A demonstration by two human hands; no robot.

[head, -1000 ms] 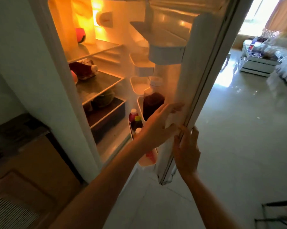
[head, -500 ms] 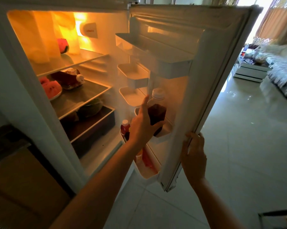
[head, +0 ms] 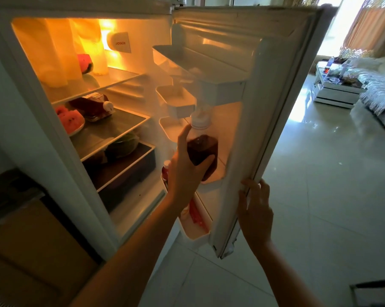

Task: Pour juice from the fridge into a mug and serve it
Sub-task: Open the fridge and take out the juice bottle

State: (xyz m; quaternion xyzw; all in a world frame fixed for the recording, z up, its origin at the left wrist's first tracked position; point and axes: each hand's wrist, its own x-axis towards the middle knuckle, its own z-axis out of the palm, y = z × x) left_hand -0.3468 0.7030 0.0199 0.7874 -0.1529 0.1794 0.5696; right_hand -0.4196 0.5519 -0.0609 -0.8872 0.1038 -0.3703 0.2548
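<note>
The fridge stands open, its door (head: 264,120) swung out to the right. A clear juice bottle (head: 203,149) with dark red juice and a white cap stands in a door shelf (head: 211,181). My left hand (head: 184,171) grips the bottle's body, thumb up near the neck and fingers curled round the front. My right hand (head: 254,209) holds the outer edge of the door low down, fingers wrapped over the rim. No mug is in view.
Inside, glass shelves carry watermelon slices (head: 70,120), a lying dark bottle (head: 94,106) and a bowl (head: 122,145). Small bottles (head: 165,170) sit in the lower door rack. A wooden cabinet (head: 32,251) is at left, tiled floor and a sofa (head: 377,94) at right.
My left hand has closed round the juice bottle in the door shelf after reaching toward it. The door has swung wider, with my right hand staying on its edge.
</note>
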